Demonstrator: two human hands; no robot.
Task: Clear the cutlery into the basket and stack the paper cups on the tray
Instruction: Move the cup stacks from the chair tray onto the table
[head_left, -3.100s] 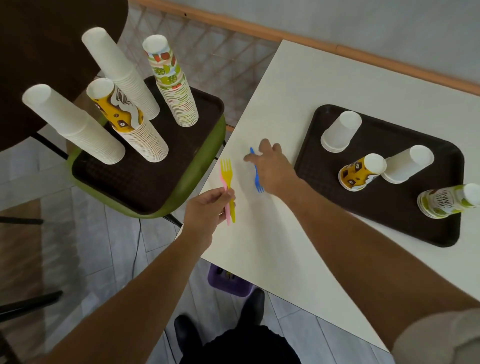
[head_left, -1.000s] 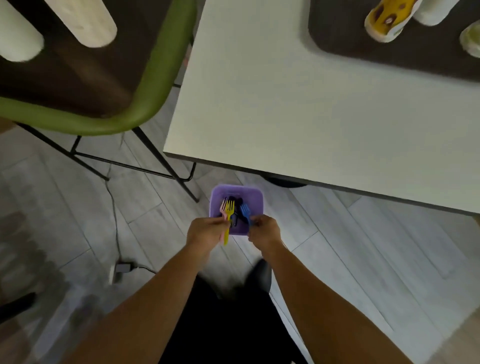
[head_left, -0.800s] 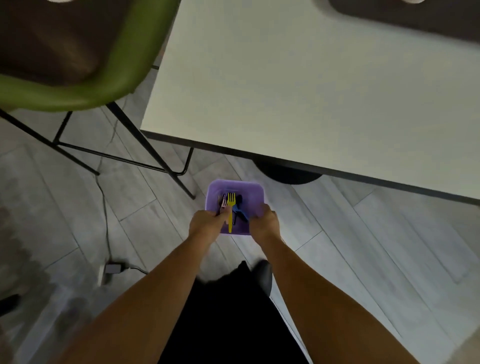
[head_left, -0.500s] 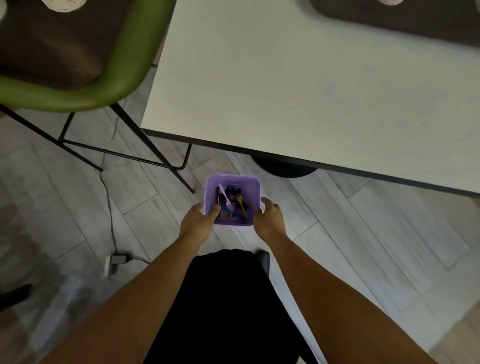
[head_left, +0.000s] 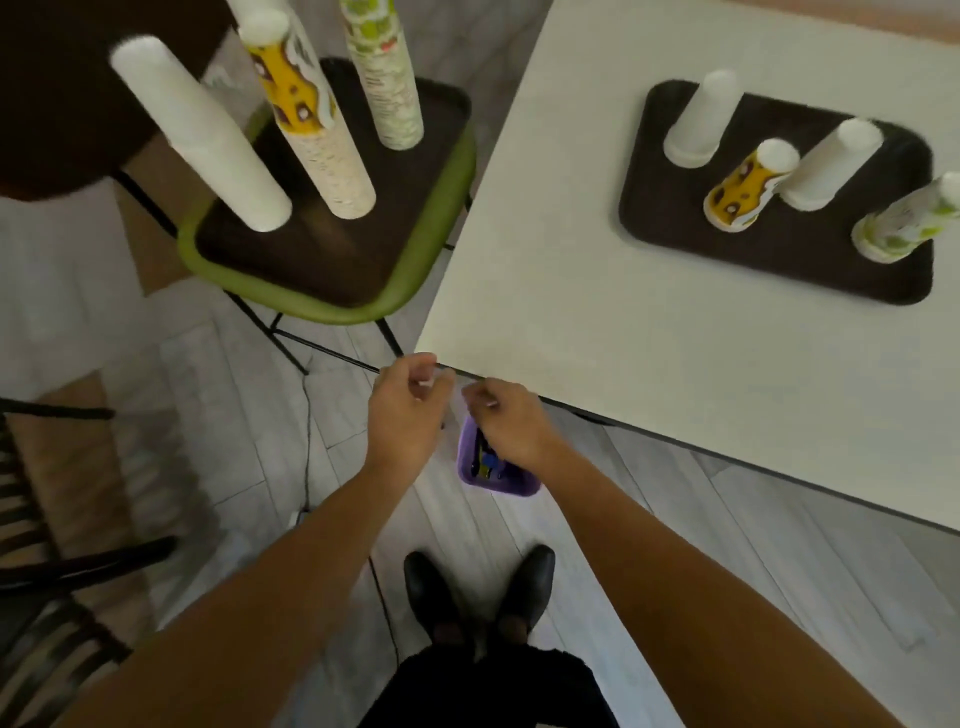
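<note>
**A:** what are the hands doing rn?

**B:** the left hand and right hand are both hovering by the white table corner, fingers loosely curled, gripping nothing.

**A:** and the stuff?

**B:** the purple basket is sitting on the floor just under the right hand, with cutlery lying inside. Four paper cups are standing upside down on the brown tray.

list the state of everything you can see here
left hand: empty, fingers loosely curled
right hand: empty, fingers loosely curled, over the basket
basket: on the floor, cutlery inside
table tray: four cups standing mouth down, not stacked together
chair tray: tall cup stacks, mouth down
</note>
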